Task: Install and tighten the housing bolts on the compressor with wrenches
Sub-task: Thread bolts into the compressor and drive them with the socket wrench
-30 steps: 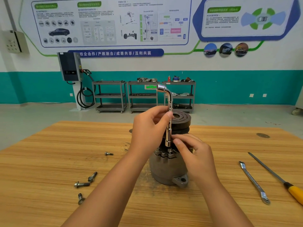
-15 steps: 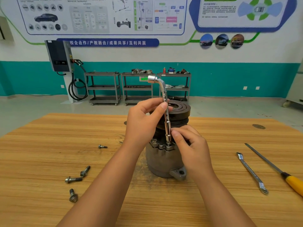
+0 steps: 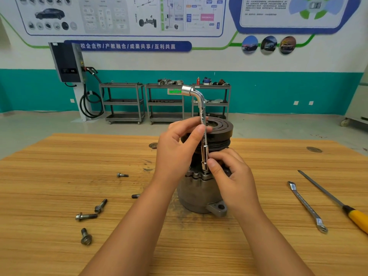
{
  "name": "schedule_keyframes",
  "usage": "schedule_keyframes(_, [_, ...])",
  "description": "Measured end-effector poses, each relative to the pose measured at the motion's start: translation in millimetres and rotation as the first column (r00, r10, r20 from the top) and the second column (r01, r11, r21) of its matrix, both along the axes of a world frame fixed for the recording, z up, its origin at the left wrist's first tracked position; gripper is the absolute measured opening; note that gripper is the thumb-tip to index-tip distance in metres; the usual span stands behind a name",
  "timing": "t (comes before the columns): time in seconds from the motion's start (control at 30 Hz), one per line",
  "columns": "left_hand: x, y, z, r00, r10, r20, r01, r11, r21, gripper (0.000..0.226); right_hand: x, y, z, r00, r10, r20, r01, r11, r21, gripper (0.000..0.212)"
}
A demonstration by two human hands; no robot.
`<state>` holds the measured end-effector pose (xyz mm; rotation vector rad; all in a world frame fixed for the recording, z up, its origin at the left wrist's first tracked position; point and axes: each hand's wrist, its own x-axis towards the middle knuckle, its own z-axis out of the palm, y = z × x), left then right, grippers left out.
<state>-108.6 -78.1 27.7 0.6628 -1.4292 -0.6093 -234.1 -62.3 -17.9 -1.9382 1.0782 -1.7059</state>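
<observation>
Wooden table [image 3: 59, 156] holds compressor [image 3: 195, 194]; left grip [image 3: 175, 152] and right grip [image 3: 233, 180] pinch wrench [image 3: 202, 108] upright atop it.

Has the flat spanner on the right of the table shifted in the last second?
No. The flat spanner still lies beside the screwdriver, at the same gap from the dark knot behind it.

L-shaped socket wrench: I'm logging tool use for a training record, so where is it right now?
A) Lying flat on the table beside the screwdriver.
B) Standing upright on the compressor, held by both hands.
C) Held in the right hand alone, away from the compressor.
B: the L-shaped socket wrench stands upright, its lower end on the compressor, pinched by the left hand and the right hand.
</observation>
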Motion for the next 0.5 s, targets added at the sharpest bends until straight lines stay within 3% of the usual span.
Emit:
schedule_keyframes(0.3, [1.4,-0.2,-2.4,0.990,0.052,0.132,-0.052,0.999,-0.005,0.014,-0.9,1.8,-0.5,1.000,0.005,0.000,-0.005,1.000,-0.029,0.028])
schedule_keyframes(0.5, [-4.5,-0.2,-3.0,0.953,0.155,0.260,-0.129,0.985,-0.116,0.016,-0.7,2.4,1.0,1.000,-0.007,0.000,0.007,1.000,-0.027,0.017])
